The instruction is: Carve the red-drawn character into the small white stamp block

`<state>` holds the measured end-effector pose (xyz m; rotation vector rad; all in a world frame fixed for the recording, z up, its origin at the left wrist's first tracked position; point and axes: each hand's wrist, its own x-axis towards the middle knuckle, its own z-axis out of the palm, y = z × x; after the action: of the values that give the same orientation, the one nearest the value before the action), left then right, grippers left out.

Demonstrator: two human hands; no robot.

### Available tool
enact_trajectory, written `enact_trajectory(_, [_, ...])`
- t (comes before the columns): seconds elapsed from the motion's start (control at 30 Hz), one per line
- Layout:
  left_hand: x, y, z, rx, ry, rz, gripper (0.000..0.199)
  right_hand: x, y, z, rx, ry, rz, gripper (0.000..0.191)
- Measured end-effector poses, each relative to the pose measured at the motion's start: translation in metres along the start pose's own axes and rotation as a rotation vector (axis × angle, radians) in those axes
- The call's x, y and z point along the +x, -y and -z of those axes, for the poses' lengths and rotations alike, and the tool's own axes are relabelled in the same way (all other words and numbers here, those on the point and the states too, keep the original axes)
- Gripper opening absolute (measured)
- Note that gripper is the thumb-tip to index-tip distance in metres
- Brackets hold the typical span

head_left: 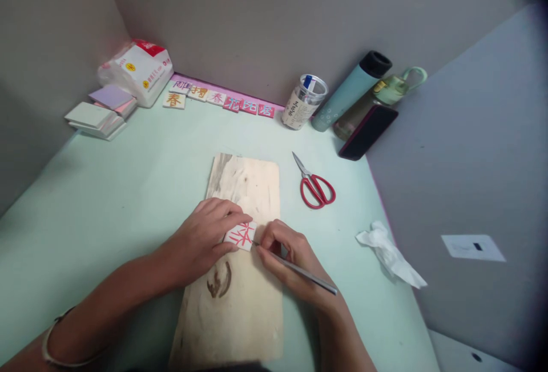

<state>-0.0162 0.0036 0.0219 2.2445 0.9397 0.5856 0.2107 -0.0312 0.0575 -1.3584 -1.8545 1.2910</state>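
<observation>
A small white tile (240, 235) with a red character on its face lies on the wooden board (252, 315). My left hand (208, 238) holds the tile from its left side, thumb at the lower edge and fingers along the upper edge. A thin metal carving tool (306, 273) is pinched in my right hand (291, 249), to the right of the tile. The tool's tip is at the tile's right edge. A dark curved mark shows on the board just below my left hand.
Red-handled scissors (315, 190) and a crumpled tissue (391, 255) lie to the right. Along the back stand a tissue pack (143, 72), lettered tiles (217, 97), a clear cup (303, 102), bottles (353, 89) and a phone (369, 132). Stacked blank tiles (92, 118) sit at the left.
</observation>
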Motion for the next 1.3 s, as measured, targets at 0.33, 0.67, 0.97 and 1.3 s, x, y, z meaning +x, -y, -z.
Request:
enact_trajectory(0.33, [0.0, -0.001, 0.001, -0.001, 0.01, 0.013, 0.035, -0.001, -0.007, -0.006, 0.105, -0.075, -0.047, 0.02])
enact_trajectory(0.67, [0.001, 0.0, 0.001, -0.011, -0.003, 0.004, 0.033, -0.001, -0.009, -0.013, 0.04, -0.123, -0.016, 0.018])
enact_trajectory(0.97, [0.0, -0.001, 0.001, 0.012, 0.008, 0.019, 0.034, 0.0, -0.002, -0.009, -0.091, -0.05, 0.101, 0.016])
enact_trajectory(1.3, [0.0, 0.0, 0.001, -0.015, 0.0, 0.016, 0.035, -0.002, -0.003, -0.013, 0.008, -0.103, -0.035, 0.019])
